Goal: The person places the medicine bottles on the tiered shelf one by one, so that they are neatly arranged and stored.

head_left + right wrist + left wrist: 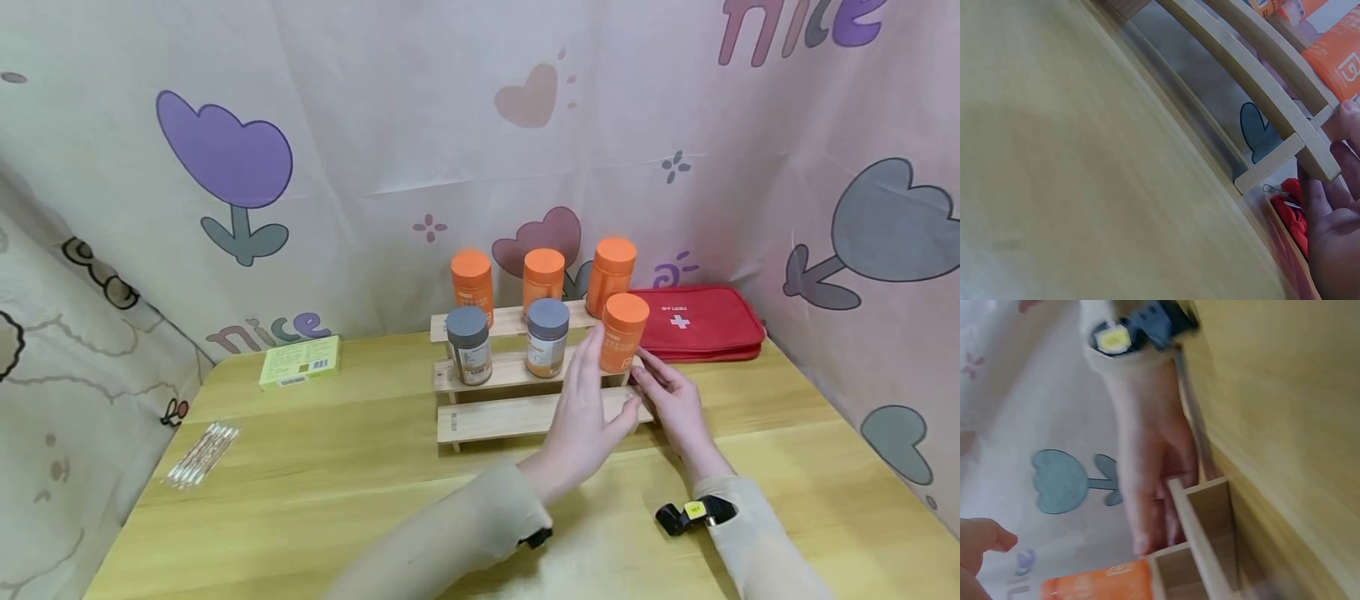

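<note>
A three-step wooden display rack (495, 419) stands on the table, carrying several jars. At its right end my right hand (675, 408) grips the wood; the right wrist view shows its fingers around the step ends. My left hand (581, 421) is raised in front of the rack, its fingers straight and nothing held. Just beyond the left fingertips stands an orange jar (622, 333) on the middle step. Two grey-lidded jars (468, 346) share that step. Along the top step are three orange jars (472, 283), upright.
Behind my right hand lies a red first-aid pouch (701, 325). A yellow-green box (300, 363) is at the table's back left, and a clear pack of cotton swabs (202, 455) lies near the left edge. A patterned curtain (375, 167) hangs close behind the table.
</note>
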Available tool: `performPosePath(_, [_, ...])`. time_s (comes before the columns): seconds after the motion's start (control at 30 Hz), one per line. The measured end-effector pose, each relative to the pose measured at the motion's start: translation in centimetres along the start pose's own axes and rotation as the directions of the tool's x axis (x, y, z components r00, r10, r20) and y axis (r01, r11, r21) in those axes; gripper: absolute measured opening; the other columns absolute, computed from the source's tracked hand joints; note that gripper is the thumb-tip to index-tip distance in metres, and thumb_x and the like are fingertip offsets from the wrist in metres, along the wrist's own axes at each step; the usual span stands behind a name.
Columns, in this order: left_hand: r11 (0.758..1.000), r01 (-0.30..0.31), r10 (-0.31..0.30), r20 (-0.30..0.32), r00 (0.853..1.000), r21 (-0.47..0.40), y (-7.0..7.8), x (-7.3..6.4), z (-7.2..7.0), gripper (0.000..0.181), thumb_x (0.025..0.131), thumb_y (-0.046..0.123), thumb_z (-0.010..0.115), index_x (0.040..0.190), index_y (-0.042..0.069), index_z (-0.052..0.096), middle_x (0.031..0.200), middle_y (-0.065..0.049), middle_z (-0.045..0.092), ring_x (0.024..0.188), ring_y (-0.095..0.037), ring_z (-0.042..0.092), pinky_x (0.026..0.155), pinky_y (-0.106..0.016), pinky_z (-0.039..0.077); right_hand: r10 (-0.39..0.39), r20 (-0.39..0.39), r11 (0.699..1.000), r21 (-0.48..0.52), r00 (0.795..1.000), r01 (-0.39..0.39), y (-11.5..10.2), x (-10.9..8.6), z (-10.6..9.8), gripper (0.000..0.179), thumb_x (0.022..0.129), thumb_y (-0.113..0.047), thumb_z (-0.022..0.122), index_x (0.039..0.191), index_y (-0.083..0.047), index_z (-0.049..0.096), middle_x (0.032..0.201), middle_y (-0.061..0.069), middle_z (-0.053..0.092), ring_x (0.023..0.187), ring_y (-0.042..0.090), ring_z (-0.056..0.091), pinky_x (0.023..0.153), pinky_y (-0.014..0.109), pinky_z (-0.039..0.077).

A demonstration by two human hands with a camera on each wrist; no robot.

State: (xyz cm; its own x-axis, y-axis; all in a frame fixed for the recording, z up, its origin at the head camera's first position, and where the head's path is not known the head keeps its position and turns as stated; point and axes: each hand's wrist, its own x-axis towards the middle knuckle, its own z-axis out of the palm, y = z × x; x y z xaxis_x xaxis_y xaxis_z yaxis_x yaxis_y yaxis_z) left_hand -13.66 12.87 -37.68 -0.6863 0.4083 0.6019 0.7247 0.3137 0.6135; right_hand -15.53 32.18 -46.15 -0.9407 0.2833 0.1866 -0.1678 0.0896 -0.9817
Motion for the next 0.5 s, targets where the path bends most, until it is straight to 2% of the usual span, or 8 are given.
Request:
performPosePath(0.13, [0.998, -0.027, 0.027, -0.006, 1.000, -0.054, 0.5, -2.1, -2.8, 0.094, 0.084, 0.013, 0.072, 0.153, 0.011, 0.007, 0.157, -0.007, 0.014, 0.142, -0.018, 0.019, 0.112, -0.036, 0.024, -0.015, -0.014, 0.999, -0.041, 1.000, 0.014, 0.2, -0.3, -0.3, 0.051, 0.095, -0.028, 0.061, 0.140, -0.007, 0.049, 0.138, 0.006, 0.051, 0.113, -0.001, 0.053, 0.088, 0.014, 0.046])
performPosePath(0.23, [0.991, -0.115, 0.117, 0.025, 0.993, -0.066, 0.5, -3.9, -5.0, 0.095, 0.081, 0.009, 0.072, 0.152, 0.006, 0.009, 0.156, -0.011, 0.016, 0.141, -0.022, 0.021, 0.112, -0.039, 0.025, -0.020, -0.027, 1.000, -0.022, 0.999, 0.019, 0.3, -0.4, -0.6, 0.051, 0.094, -0.026, 0.062, 0.139, -0.006, 0.049, 0.135, 0.001, 0.053, 0.112, -0.002, 0.053, 0.087, 0.013, 0.046])
performPosePath(0.37, [0.960, -0.281, 0.280, 0.073, 0.957, 0.006, -0.7, -6.4, -7.7, 0.090, 0.076, 0.003, 0.072, 0.148, -0.004, 0.018, 0.153, -0.017, 0.024, 0.138, -0.029, 0.029, 0.110, -0.042, 0.029, -0.022, -0.034, 1.000, 0.008, 0.999, 0.023, 0.6, -0.7, -0.9, 0.050, 0.094, -0.024, 0.062, 0.139, -0.005, 0.050, 0.133, -0.003, 0.054, 0.113, -0.002, 0.053, 0.087, 0.013, 0.046])
performPosePath(0.43, [0.952, -0.302, 0.297, 0.098, 0.950, 0.047, -1.8, -7.4, -9.0, 0.086, 0.076, 0.002, 0.071, 0.146, -0.005, 0.023, 0.152, -0.016, 0.027, 0.136, -0.031, 0.032, 0.109, -0.043, 0.030, -0.021, -0.040, 0.999, 0.024, 0.999, 0.022, 0.6, -0.7, -1.1, 0.050, 0.094, -0.023, 0.062, 0.139, -0.005, 0.050, 0.133, -0.003, 0.055, 0.113, -0.002, 0.052, 0.087, 0.013, 0.046])
performPosePath(0.5, [0.964, -0.255, 0.245, 0.127, 0.961, 0.076, -3.2, -8.4, -10.3, 0.082, 0.078, 0.002, 0.071, 0.147, -0.001, 0.026, 0.151, -0.013, 0.030, 0.135, -0.030, 0.035, 0.109, -0.043, 0.031, -0.019, -0.049, 0.999, 0.026, 0.999, 0.020, 0.6, -0.8, -1.2, 0.050, 0.094, -0.023, 0.062, 0.139, -0.005, 0.050, 0.132, -0.003, 0.055, 0.113, -0.002, 0.052, 0.087, 0.013, 0.046])
